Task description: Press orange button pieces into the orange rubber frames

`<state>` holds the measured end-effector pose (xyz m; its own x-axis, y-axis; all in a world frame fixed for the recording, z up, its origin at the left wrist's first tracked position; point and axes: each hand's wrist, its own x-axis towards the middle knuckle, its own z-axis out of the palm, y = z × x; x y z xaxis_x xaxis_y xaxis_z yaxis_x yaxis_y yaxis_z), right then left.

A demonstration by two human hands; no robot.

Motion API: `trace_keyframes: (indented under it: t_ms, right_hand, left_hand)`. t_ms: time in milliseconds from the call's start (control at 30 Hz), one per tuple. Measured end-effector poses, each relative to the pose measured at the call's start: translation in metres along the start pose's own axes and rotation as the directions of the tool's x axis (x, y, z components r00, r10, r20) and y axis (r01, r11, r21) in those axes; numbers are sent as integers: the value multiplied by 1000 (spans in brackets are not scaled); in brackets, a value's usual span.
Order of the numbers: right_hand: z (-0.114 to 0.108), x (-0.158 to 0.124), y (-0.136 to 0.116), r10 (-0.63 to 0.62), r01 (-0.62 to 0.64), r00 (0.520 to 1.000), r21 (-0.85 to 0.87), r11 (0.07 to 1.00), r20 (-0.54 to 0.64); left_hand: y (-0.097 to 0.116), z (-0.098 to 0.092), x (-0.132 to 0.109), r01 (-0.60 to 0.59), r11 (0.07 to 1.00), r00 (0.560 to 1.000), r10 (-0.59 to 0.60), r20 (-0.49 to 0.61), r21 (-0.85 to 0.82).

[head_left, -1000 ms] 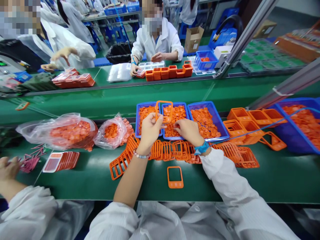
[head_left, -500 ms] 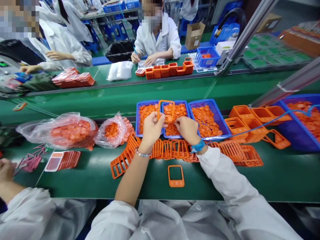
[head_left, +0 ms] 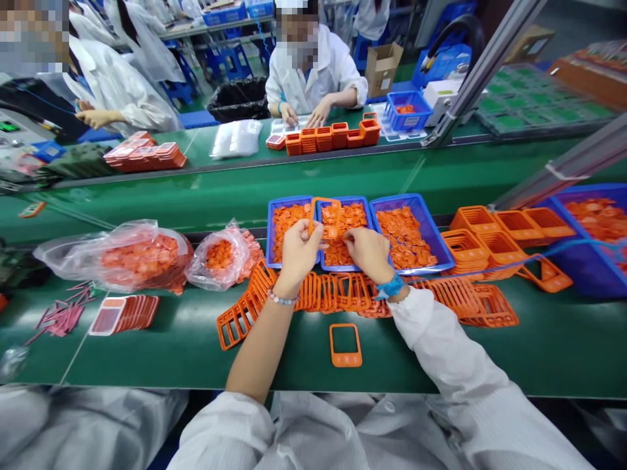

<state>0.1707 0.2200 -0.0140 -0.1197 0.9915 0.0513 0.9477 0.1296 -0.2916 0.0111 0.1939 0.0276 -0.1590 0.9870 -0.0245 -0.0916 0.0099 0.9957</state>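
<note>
My left hand grips an orange plastic frame by its left side, tilted up above the middle blue bin. Close to the frame's right side, my right hand has its fingertips pinched together; whatever they hold is too small or hidden to tell. Small orange pieces fill the bin under both hands. A single orange frame lies flat on the table in front of me. Behind it, a long row of overlapping orange frames runs beneath my wrists.
More small pieces fill the left bin and right bin. Plastic bags of orange parts lie left, beside white-edged panels. Stacked frames and another bin stand right. A co-worker sits opposite.
Both my hands stay nearly in place, with the frame still in my left. The neighbour's hand at the left edge has gone from view. The co-worker opposite has shifted their hands.
</note>
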Motion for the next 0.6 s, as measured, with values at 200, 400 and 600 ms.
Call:
trace_keyframes:
  t_ms: [200,400,600]
  right_hand:
    - [-5,4,13,-95,139,985,341,930,-143]
    - [-15,-8,1,-24,245,950,698,673,-311]
    - [-17,-24,-7,-182,509,785,450,734,-592]
  left_hand:
    - [-5,2,1,47,999,999,-47,-10,-2]
    - [-11,10,1,110,993,994,-110,-7,-39]
    - [-5,15,-5,216,964,974,-204,95,-153]
